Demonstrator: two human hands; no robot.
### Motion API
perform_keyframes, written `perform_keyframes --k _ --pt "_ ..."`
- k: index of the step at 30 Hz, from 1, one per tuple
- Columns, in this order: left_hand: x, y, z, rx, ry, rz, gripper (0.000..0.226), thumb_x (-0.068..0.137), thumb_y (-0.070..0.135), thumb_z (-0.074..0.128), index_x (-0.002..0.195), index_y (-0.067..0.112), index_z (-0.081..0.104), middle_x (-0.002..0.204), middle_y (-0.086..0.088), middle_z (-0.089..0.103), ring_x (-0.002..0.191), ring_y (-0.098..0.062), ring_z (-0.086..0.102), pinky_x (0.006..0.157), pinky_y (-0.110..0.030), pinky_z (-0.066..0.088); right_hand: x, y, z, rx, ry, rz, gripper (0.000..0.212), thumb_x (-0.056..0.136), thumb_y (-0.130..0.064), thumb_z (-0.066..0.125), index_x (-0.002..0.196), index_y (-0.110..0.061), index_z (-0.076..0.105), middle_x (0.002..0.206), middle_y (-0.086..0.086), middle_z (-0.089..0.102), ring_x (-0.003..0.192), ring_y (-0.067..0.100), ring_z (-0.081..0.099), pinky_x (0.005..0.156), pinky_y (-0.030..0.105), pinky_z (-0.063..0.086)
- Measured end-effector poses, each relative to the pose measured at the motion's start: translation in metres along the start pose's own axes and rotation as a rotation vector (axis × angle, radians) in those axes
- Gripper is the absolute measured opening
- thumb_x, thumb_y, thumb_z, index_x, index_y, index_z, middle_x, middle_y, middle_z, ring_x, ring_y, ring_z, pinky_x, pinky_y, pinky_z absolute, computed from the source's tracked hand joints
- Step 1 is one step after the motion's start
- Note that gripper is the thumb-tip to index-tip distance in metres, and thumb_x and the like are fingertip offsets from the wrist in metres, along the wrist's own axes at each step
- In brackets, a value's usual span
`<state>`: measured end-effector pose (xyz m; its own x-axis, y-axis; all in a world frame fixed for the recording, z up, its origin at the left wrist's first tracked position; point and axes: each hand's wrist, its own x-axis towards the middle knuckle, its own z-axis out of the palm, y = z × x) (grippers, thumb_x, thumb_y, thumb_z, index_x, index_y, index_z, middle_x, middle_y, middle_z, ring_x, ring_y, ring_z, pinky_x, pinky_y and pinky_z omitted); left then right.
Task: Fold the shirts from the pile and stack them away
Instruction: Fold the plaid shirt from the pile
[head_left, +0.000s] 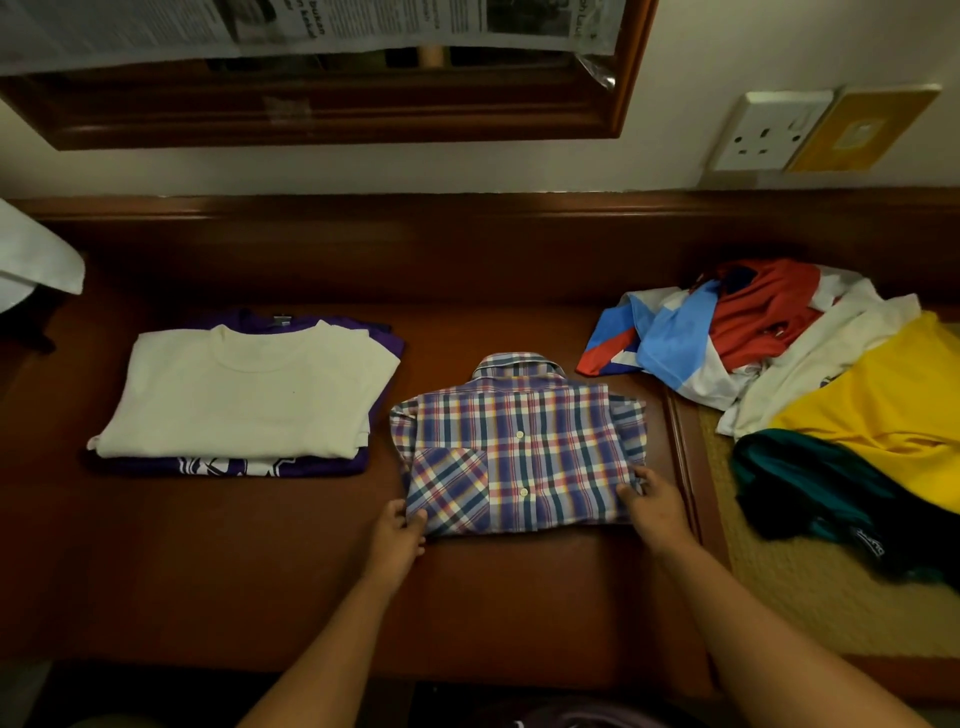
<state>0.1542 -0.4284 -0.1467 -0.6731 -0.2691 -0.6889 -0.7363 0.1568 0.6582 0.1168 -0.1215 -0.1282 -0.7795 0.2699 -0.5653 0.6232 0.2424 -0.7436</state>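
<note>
A folded plaid button shirt (519, 447) lies in the middle of the dark wooden table (260, 571), collar away from me. My left hand (400, 535) pinches its near left corner. My right hand (654, 509) grips its near right corner, thumb on top of the cloth. To the left is a stack of folded shirts: a cream T-shirt (244, 395) on top of a purple one (291, 467). At the right lies the unfolded pile: a red, white and blue shirt (675, 338), a white one (810, 364), a yellow one (893, 405) and a dark teal one (810, 483).
The pile rests partly on a woven mat (810, 597) at the table's right end. A raised wooden back rail (467, 218) runs along the wall. A wall socket (769, 130) and a framed mirror (311, 114) are above. White cloth (36, 260) hangs at the far left.
</note>
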Motion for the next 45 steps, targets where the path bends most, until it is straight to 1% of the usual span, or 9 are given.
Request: perform_keyframes --k 4,9,13,17,21,27,35,38,45 --pt "0.003 -0.006 -0.001 0.014 0.079 -0.016 0.008 0.098 0.012 0.050 0.105 0.008 0.052 0.095 -0.008 0.060 0.076 -0.018 0.059 0.062 -0.025 0.047 0.002 0.001 -0.003 -0.012 0.083 -0.035 0.017 0.095 0.000 0.051 0.107 -0.009 0.058 0.108 0.013 0.061 0.080 0.011 0.051 0.061 0.017 0.044" --pt "0.002 -0.016 -0.003 -0.034 0.206 -0.093 0.020 0.091 -0.007 0.049 0.085 0.012 0.053 0.082 -0.011 0.061 0.082 -0.027 0.056 0.067 -0.030 0.043 0.002 0.012 -0.008 -0.132 0.168 0.008 0.023 0.096 -0.006 0.051 0.118 -0.001 0.058 0.119 0.017 0.060 0.095 0.024 0.054 0.081 0.030 0.043" --pt "-0.011 -0.008 0.002 0.222 0.312 0.026 0.021 0.096 0.007 0.049 0.116 0.010 0.056 0.114 -0.009 0.058 0.094 -0.021 0.055 0.076 -0.030 0.044 -0.001 0.016 -0.009 -0.463 0.206 -0.179 0.047 0.093 -0.017 0.059 0.136 -0.006 0.044 0.135 0.014 0.049 0.123 0.030 0.047 0.096 0.037 0.040" --pt "-0.018 0.007 0.032 0.615 0.315 0.445 0.043 0.097 0.023 0.050 0.139 0.016 0.043 0.148 -0.006 0.037 0.139 -0.022 0.028 0.113 -0.037 0.027 0.004 0.018 0.010 -0.824 0.097 -0.477 0.056 0.098 -0.038 0.045 0.147 -0.014 0.032 0.155 0.008 0.026 0.145 0.025 0.017 0.116 0.042 0.016" --pt "0.002 0.010 0.066 1.010 0.121 0.601 0.067 0.094 0.056 0.006 0.153 0.026 0.007 0.161 0.003 -0.003 0.147 -0.017 -0.014 0.118 -0.037 -0.011 0.027 0.027 0.037 -1.043 -0.104 -0.563 0.074 0.090 -0.065 0.000 0.153 -0.026 0.000 0.160 -0.003 -0.015 0.145 0.014 -0.022 0.116 0.036 -0.017" --pt "0.026 -0.017 0.060 1.104 0.077 0.501 0.085 0.076 0.070 -0.027 0.150 0.028 -0.016 0.160 0.004 -0.017 0.144 -0.014 -0.023 0.115 -0.032 -0.018 0.043 0.057 0.026 -1.102 -0.146 -0.433 0.077 0.081 -0.073 -0.012 0.147 -0.034 -0.019 0.158 -0.005 -0.023 0.142 0.015 -0.031 0.117 0.039 -0.014" --pt "0.033 0.028 0.083 1.027 0.168 0.636 0.067 0.093 0.055 0.004 0.153 0.025 0.005 0.161 0.001 -0.007 0.144 -0.014 -0.022 0.115 -0.034 -0.019 0.046 0.014 0.066 -0.985 -0.113 -0.572 0.075 0.086 -0.068 -0.010 0.150 -0.028 -0.013 0.157 -0.008 -0.021 0.144 0.010 -0.026 0.115 0.034 -0.020" --pt "0.057 0.051 0.098 1.059 0.151 0.639 0.059 0.102 0.047 0.017 0.153 0.026 -0.003 0.161 0.000 -0.012 0.144 -0.019 -0.023 0.116 -0.040 -0.014 0.065 -0.008 0.090 -0.994 -0.145 -0.612 0.070 0.092 -0.062 0.004 0.151 -0.026 -0.012 0.155 -0.009 -0.024 0.144 0.013 -0.025 0.117 0.038 -0.016" --pt "0.093 0.050 0.082 1.109 0.106 0.552 0.066 0.096 0.064 0.015 0.150 0.039 -0.011 0.160 0.000 -0.018 0.144 -0.022 -0.025 0.112 -0.040 -0.017 0.097 -0.010 0.084 -1.089 -0.230 -0.590 0.076 0.090 -0.069 0.005 0.152 -0.027 -0.012 0.159 -0.006 -0.021 0.143 0.014 -0.026 0.116 0.042 -0.014"
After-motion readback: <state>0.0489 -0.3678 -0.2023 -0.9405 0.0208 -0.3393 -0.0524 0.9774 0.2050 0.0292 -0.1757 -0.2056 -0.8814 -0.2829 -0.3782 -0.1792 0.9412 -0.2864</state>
